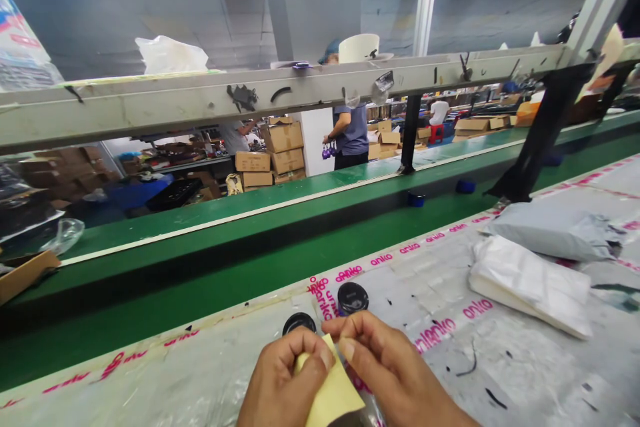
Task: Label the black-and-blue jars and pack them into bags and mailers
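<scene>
My left hand point(287, 377) is closed on a sheet of yellow paper point(336, 395), its thumb pressed over the upper part. The sheet bends and its lower corner hangs free. Right beside the paper's top edge, my right hand point(383, 360) has thumb and index finger drawn together in a pinch; whatever lies between those fingertips is too small or hidden to make out. Just beyond my fingers two black round caps stand on the table: one black cap point(353, 296) above my right hand, the other black cap point(299, 322) partly covered by my left hand.
A green conveyor belt point(225, 300) runs past the plastic-covered table point(200, 373), carrying blue-black round pieces point(416, 199). White plastic bags point(533, 280) lie at the right. A metal shelf rail point(300, 90) crosses above. A person point(353, 133) holding purple items stands beyond, near cardboard boxes point(285, 140).
</scene>
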`<state>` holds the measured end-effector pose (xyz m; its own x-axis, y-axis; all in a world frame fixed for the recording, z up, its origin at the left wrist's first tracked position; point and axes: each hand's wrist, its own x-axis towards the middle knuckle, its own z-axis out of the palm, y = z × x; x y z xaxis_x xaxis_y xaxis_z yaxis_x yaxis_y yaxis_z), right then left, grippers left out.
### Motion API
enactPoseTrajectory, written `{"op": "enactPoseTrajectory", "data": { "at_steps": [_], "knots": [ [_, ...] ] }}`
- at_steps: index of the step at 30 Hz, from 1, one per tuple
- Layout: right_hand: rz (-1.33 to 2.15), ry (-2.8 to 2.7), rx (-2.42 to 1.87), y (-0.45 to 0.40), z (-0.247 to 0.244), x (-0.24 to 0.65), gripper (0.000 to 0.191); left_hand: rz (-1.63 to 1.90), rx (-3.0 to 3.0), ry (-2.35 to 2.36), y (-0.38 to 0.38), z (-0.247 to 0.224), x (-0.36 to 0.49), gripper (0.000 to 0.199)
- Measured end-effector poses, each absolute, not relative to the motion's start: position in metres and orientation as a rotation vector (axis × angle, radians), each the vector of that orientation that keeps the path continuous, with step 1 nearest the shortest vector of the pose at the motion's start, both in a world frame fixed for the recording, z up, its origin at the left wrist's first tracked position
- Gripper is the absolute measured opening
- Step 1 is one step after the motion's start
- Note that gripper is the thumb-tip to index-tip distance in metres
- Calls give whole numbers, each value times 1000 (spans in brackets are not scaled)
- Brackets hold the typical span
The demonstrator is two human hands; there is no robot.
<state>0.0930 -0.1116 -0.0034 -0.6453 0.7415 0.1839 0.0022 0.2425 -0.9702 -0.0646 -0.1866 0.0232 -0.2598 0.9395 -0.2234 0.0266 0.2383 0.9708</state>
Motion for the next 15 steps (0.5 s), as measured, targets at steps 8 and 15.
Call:
{"op": "enactPoseTrajectory", "data": {
  "at_steps": [8,15],
  "knots": [
    [986,-2060,-585,-111,-9,98,17,1185,878,1510,-186,24,-64,40],
    [1522,-1829,-701,-108,2,99,29,1141,985,1617,-186,28,-61,37]
  ]
}}
